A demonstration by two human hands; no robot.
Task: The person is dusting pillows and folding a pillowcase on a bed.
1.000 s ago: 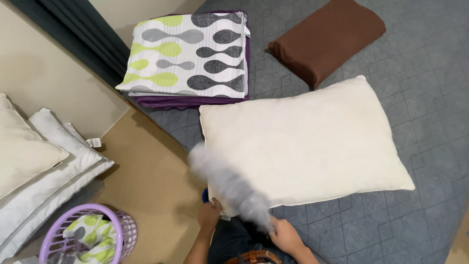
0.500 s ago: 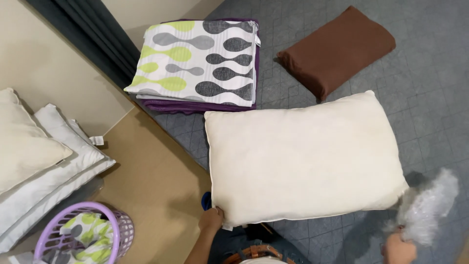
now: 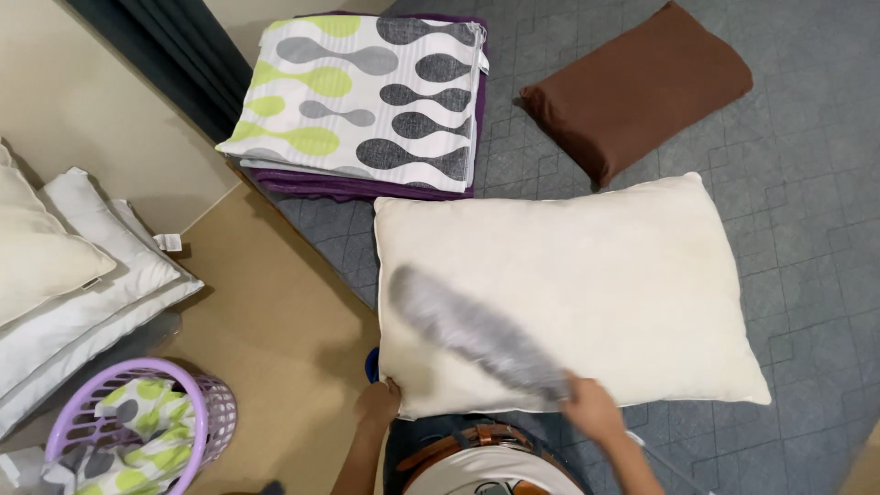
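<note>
Grey fluffy duster lies slanted across the near left part of the cream pillow, its handle end closed in the right hand; the left hand pinches the pillow's near left corner. Pillow lies flat on the grey patterned floor, lavender basket of cloth and stacked white pillows off to the left. Farther out: folded patterned bedding and a brown cushion, side by side, apart.

A home, likely a bedroom: a bare pillow lies on grey floor mats, folded patterned bedding and a brown cushion nearby, spare pillows stacked left, a purple laundry basket beside them.
</note>
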